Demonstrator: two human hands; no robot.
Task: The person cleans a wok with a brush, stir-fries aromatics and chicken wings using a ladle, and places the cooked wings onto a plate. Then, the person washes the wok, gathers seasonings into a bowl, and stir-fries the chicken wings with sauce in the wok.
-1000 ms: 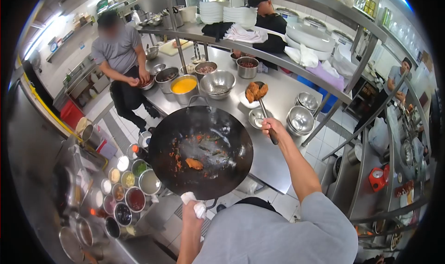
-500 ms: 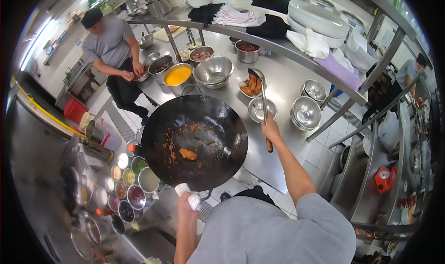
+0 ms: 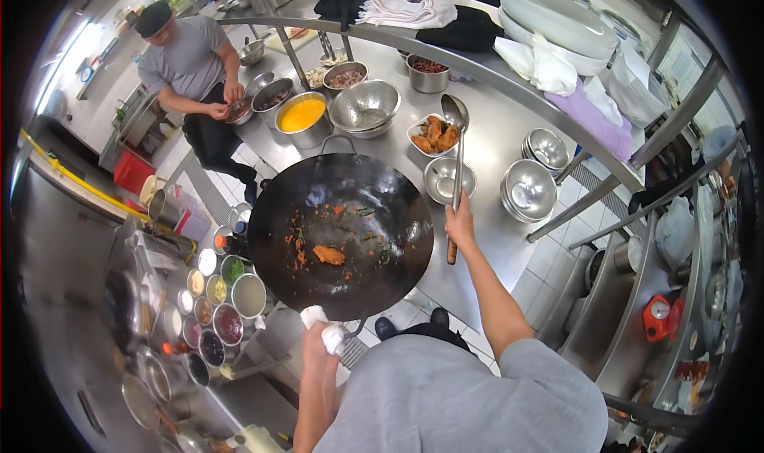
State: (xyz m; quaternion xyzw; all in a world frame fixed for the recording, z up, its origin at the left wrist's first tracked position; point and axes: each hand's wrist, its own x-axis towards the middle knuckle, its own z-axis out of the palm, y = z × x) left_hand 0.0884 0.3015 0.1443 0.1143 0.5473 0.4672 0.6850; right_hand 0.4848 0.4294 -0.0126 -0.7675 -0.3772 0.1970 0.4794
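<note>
A large black wok is tilted towards me, with one browned fried piece, orange bits and some green pieces inside. My left hand is closed around a folded white cloth at the wok's near rim; a loop handle shows beside it. My right hand grips a long-handled ladle near its wooden end. The ladle's head is beside a white bowl of fried pieces, which look like chicken wings. Below the ladle's shaft stands a steel bowl.
A pot of yellow liquid and a colander stand beyond the wok. Stacked steel bowls are at right. Several seasoning containers stand left. An overhead shelf crosses the counter. A co-worker works at far left.
The wok has shifted slightly to the right and up in view. The ladle's head has moved a little right, uncovering more of the fried pieces. Both hands keep their holds.
</note>
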